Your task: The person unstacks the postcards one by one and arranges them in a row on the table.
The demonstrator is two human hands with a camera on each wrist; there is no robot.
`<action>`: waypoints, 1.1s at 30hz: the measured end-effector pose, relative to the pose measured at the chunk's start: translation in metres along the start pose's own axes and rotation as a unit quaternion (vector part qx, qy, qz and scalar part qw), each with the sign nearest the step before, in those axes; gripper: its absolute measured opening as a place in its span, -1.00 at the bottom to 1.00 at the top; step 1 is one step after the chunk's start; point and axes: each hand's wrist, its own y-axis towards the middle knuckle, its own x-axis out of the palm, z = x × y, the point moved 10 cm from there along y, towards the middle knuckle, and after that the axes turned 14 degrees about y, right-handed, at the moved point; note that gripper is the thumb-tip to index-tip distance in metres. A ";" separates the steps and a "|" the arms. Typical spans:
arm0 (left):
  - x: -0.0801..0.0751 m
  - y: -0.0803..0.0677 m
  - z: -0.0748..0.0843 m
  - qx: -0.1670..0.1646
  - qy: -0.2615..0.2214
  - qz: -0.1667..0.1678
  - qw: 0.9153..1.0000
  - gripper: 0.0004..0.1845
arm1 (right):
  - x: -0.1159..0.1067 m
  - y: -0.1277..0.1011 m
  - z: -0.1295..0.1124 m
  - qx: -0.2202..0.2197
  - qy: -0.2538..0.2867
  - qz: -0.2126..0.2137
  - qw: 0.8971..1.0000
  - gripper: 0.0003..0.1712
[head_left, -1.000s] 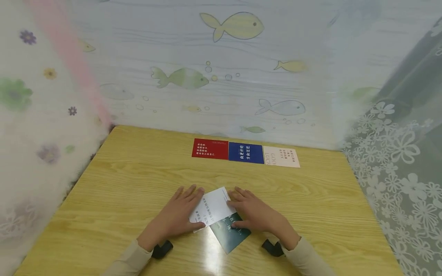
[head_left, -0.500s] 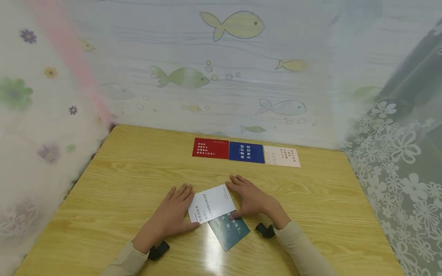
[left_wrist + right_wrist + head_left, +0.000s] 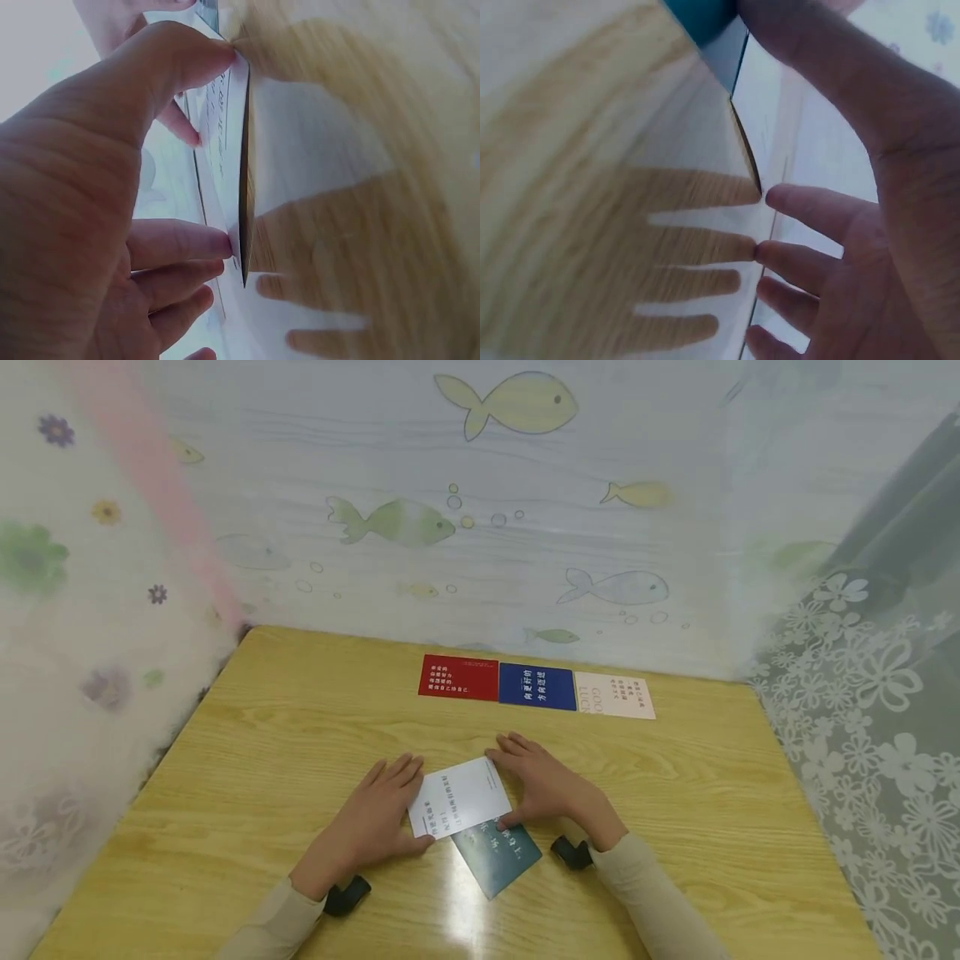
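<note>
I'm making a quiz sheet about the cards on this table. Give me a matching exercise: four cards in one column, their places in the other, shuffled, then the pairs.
Cards:
1. red card
2. blue card
3. white card
4. teal card

Places:
A. between the left hand and right hand
B. middle of the far row
C. partly under another card, nearest the person
D. left end of the far row

Pairs: 1-D, 2-B, 3-A, 4-C

Card (image 3: pixel 459 795) between hands, overlapping nearer card (image 3: pixel 498 858).
</note>
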 end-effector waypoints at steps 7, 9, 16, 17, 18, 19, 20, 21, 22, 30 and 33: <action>0.001 0.000 -0.005 -0.011 -0.021 -0.018 1.000 -0.03 | 0.000 0.004 -0.001 0.015 0.019 -0.004 1.000 0.18; 0.000 -0.001 -0.006 -0.013 -0.019 -0.017 1.000 -0.04 | -0.001 0.004 -0.002 0.016 0.022 0.000 1.000 0.15; -0.007 -0.009 -0.017 -0.015 0.004 0.012 1.000 0.00 | -0.002 0.004 -0.005 0.018 0.017 0.007 1.000 0.14; -0.007 -0.010 -0.019 -0.015 0.005 0.015 1.000 0.00 | -0.001 0.004 -0.005 0.018 0.012 0.007 1.000 0.14; -0.007 -0.010 -0.020 -0.015 0.004 0.017 1.000 -0.01 | -0.001 0.004 -0.005 0.017 0.007 0.008 1.000 0.14; -0.007 -0.011 -0.021 -0.014 0.002 0.019 1.000 -0.02 | -0.001 0.004 -0.005 0.018 0.001 0.007 1.000 0.15; -0.007 -0.011 -0.022 -0.013 0.000 0.021 1.000 -0.03 | 0.000 0.005 -0.005 0.016 -0.002 0.007 1.000 0.14; -0.007 -0.012 -0.023 -0.014 -0.004 0.022 1.000 -0.04 | 0.000 0.005 -0.005 0.015 -0.006 0.006 1.000 0.14; -0.006 -0.011 -0.023 -0.013 -0.007 0.022 1.000 -0.05 | 0.000 0.004 -0.004 0.015 -0.008 0.006 1.000 0.14; -0.004 -0.008 -0.023 -0.005 -0.021 0.023 0.999 -0.08 | -0.006 -0.002 -0.003 -0.009 0.008 0.013 1.000 0.11; -0.005 -0.007 -0.023 -0.004 -0.022 0.022 1.000 -0.08 | -0.008 -0.002 -0.004 -0.019 0.021 0.013 1.000 0.09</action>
